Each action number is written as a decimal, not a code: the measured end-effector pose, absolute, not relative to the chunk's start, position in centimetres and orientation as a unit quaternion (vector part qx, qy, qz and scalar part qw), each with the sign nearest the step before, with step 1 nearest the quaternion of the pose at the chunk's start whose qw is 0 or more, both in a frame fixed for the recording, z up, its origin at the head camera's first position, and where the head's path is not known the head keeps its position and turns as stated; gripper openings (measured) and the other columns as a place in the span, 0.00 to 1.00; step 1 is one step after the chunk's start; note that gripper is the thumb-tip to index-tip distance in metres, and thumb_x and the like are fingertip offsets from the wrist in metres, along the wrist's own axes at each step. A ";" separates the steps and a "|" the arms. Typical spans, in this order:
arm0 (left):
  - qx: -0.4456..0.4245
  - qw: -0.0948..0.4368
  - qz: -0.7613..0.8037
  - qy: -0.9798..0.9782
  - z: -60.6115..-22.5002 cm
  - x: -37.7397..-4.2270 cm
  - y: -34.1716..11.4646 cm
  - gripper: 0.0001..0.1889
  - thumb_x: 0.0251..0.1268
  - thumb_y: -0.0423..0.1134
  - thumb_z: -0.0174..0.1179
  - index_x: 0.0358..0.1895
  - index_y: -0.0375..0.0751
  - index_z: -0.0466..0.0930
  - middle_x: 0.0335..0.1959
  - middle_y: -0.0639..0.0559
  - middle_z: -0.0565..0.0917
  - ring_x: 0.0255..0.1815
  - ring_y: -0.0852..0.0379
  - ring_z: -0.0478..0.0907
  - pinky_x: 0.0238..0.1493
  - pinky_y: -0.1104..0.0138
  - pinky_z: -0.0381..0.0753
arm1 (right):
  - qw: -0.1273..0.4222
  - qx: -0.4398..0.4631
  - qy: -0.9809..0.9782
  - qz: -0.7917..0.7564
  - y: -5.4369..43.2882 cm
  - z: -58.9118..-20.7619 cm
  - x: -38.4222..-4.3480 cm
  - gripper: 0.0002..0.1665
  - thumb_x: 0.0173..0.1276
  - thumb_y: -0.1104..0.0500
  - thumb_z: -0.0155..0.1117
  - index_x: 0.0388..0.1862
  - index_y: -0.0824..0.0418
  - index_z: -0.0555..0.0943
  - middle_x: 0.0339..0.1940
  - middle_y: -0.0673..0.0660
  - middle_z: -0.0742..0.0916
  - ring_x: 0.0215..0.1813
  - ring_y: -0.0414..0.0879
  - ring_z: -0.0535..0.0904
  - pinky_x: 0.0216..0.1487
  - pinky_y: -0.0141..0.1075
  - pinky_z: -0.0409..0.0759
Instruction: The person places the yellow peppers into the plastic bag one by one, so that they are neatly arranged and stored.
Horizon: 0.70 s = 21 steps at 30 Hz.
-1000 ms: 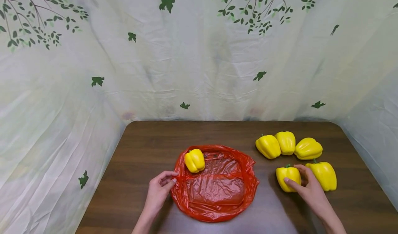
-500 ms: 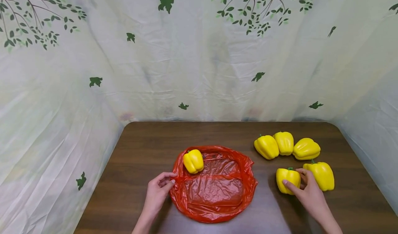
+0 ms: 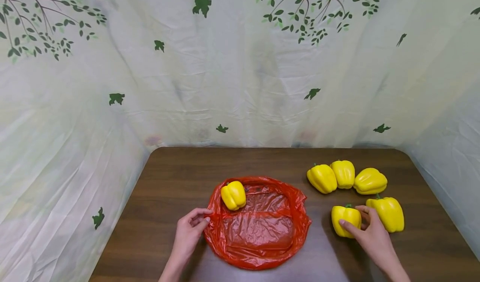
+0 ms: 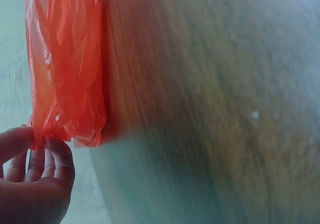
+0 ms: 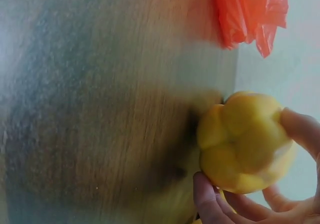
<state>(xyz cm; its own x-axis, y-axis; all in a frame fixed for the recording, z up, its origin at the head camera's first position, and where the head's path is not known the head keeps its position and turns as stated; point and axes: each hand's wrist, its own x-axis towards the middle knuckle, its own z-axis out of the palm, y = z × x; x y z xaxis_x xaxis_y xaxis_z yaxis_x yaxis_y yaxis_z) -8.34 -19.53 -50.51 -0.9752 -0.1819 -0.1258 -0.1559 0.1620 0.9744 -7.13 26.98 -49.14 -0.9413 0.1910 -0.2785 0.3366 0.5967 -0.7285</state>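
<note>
Head view: one pepper (image 3: 233, 195) is in the bag (image 3: 258, 237), your left hand (image 3: 189, 230) pinches its left edge, your right hand (image 3: 375, 235) curls round a second pepper (image 3: 342, 222), and four more (image 3: 343, 174) lie outside on the right.

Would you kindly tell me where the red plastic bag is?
In the head view, the red plastic bag sits low and central on the table, between the left hand, which pinches it, and the right hand.
</note>
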 end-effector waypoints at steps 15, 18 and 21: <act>0.111 0.009 -0.635 -0.764 -50.5 -8.3 -19.5 0.09 0.62 0.24 0.62 0.44 0.32 0.85 0.40 0.41 0.84 0.31 0.55 0.78 0.28 0.68 0.77 | 0.044 0.131 0.862 -0.488 25.1 -47.4 -7.0 0.53 0.61 0.39 0.70 0.72 0.67 0.56 0.68 0.72 0.70 0.63 0.65 0.71 0.56 0.48 0.74; 0.115 0.007 -0.631 -0.767 -50.5 -8.3 -19.5 0.09 0.63 0.24 0.62 0.44 0.33 0.85 0.40 0.42 0.84 0.31 0.55 0.77 0.27 0.68 0.76 | 0.026 0.116 0.865 -0.488 24.4 -47.0 -7.0 0.51 0.61 0.40 0.71 0.70 0.66 0.58 0.66 0.70 0.73 0.62 0.63 0.71 0.57 0.42 0.73; 0.122 0.003 -0.628 -0.768 -50.4 -8.4 -19.4 0.09 0.63 0.24 0.62 0.44 0.34 0.86 0.40 0.42 0.84 0.31 0.55 0.77 0.26 0.68 0.76 | 0.011 0.105 0.864 -0.492 23.7 -46.7 -7.0 0.49 0.61 0.42 0.72 0.68 0.65 0.59 0.65 0.67 0.74 0.61 0.61 0.72 0.52 0.30 0.73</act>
<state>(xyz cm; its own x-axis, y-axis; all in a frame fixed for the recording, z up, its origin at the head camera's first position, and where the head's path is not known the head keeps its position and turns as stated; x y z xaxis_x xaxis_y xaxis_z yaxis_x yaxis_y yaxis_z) -8.38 -19.42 -50.43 -0.9701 -0.1916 -0.1492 -0.1842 0.1803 0.9662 -6.97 23.69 -46.72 -0.9778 0.1709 -0.1216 0.1917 0.4933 -0.8485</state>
